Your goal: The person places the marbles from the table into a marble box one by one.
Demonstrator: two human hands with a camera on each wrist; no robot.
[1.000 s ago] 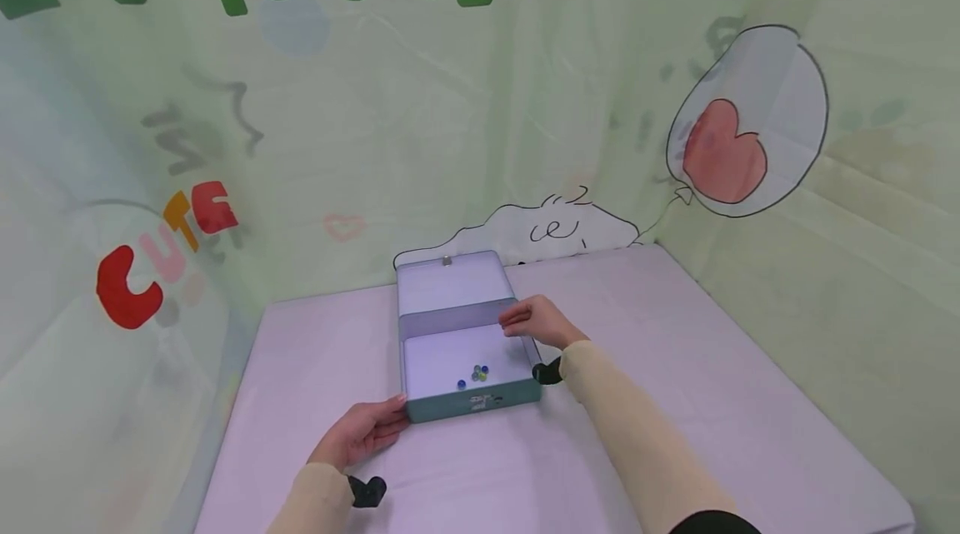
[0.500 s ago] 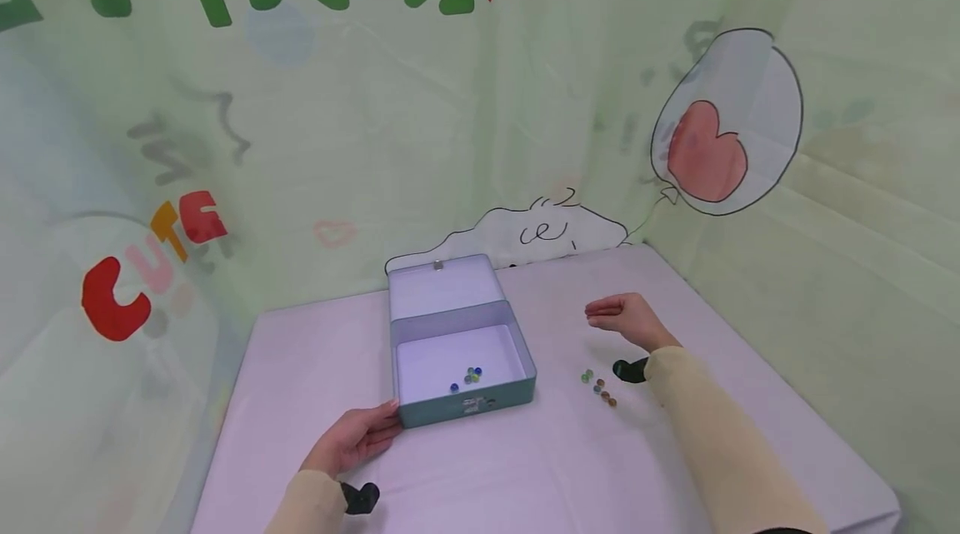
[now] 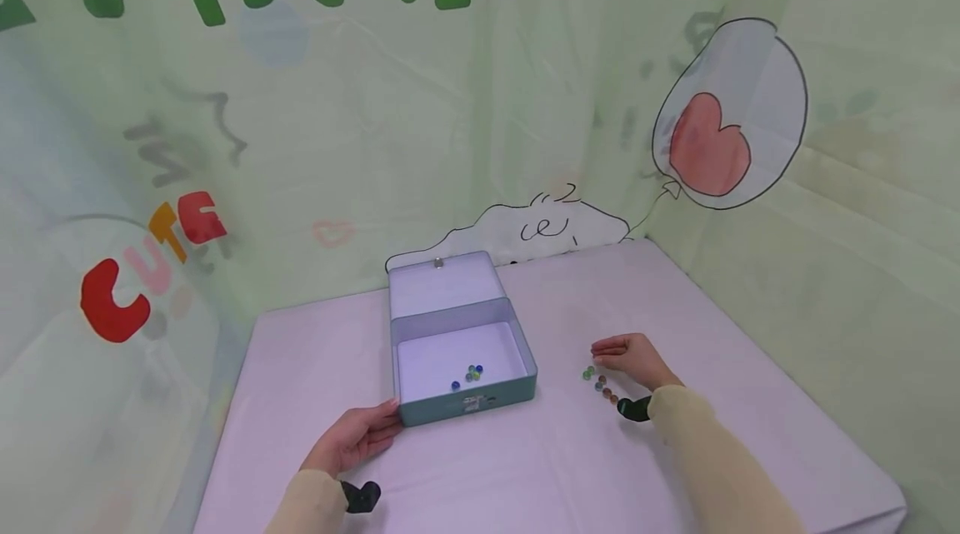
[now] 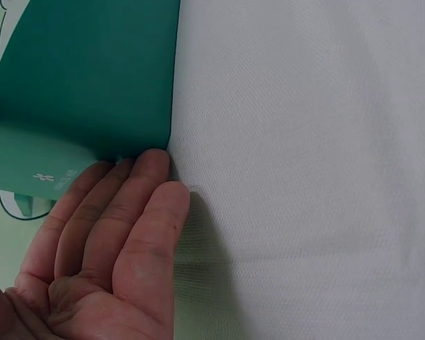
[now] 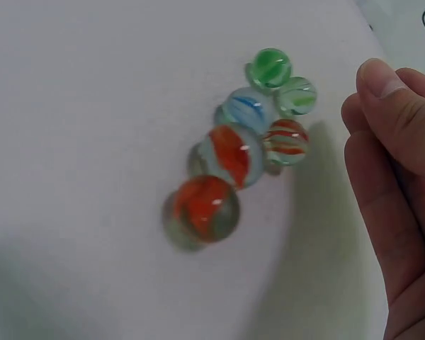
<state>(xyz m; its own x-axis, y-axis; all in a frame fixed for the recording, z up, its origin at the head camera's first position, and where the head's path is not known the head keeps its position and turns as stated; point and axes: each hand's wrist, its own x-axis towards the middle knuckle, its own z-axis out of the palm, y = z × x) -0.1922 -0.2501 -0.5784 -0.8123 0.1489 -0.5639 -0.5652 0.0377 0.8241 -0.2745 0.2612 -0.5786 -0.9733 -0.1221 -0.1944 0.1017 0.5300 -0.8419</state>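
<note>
My left hand (image 3: 354,437) rests its straightened fingers against the near left corner of a tin box (image 3: 467,406), green outside and pale inside. In the left wrist view its fingertips (image 4: 154,161) touch the green wall at the lower edge. The box's lid (image 3: 444,288) is tilted back. Inside lie several glass marbles (image 3: 455,385), most in one cluster. To the right of the box, my right hand (image 3: 632,359) hovers beside several loose marbles, with thumb and fingers close together and nothing visible between them. In the right wrist view, an orange-swirled marble (image 5: 207,209) and a green marble (image 5: 270,68) mark the row's ends.
A pale cloth covers the table (image 3: 315,367), whose right edge runs forward at an angle. Behind it hangs a light green curtain (image 3: 420,126) with printed letters and drawings. Black bands (image 3: 634,409) sit at both wrists, over cream sleeves.
My right hand has moved from over the box to the right, then come lower toward the loose marbles. My left hand stays at the box corner.
</note>
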